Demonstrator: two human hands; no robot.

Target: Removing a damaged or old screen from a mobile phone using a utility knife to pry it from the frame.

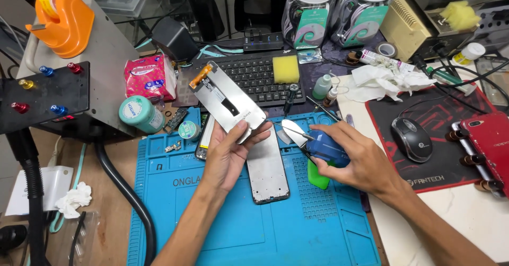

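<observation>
Left hand (229, 152) gripping silver phone screen panel (228, 102) at centre frame, right hand (356, 157) clasping blue tool (324, 146), phone frame (268, 168) on blue mat (254, 229) below.

Phone screen panel (228, 101) in left hand (228, 157), blue tool (326, 148) under right hand (358, 157), above blue mat (254, 229)

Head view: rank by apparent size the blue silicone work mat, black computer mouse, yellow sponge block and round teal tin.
1. Blue silicone work mat, largest by far.
2. Black computer mouse.
3. Round teal tin and yellow sponge block: look alike, unranked.
</observation>
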